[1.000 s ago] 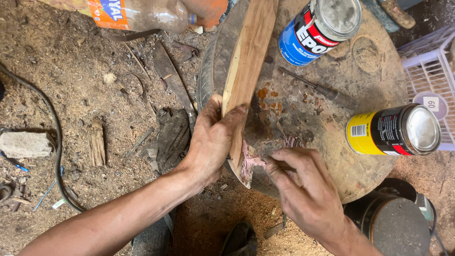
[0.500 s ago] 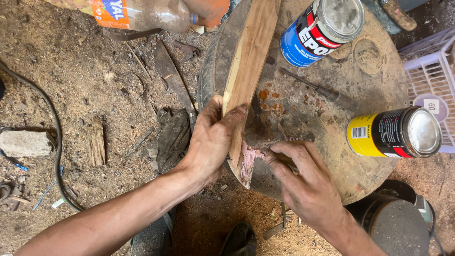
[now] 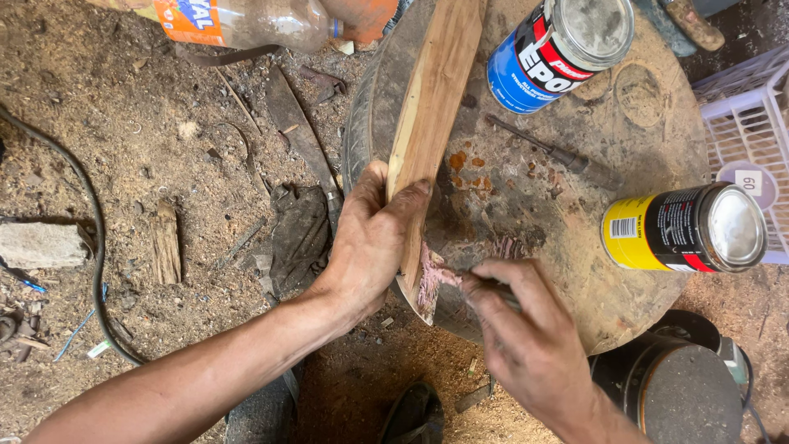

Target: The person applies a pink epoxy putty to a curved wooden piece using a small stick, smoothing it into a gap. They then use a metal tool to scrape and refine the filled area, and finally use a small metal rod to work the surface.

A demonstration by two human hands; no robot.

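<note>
The left hand [image 3: 371, 238] grips the wooden plank [image 3: 431, 107] on edge, fingers wrapped around its lower part. The right hand [image 3: 526, 341] pinches a small tool against pinkish filler [image 3: 429, 279] at the plank's end, near the round surface's [image 3: 649, 123] front edge. Two cans [image 3: 686, 230] lie well apart on the right.

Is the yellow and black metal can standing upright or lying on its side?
Lying on its side. The yellow and black metal can shows its long labelled wall from above, and its shiny round lid faces right, on the round wooden work surface.
</note>
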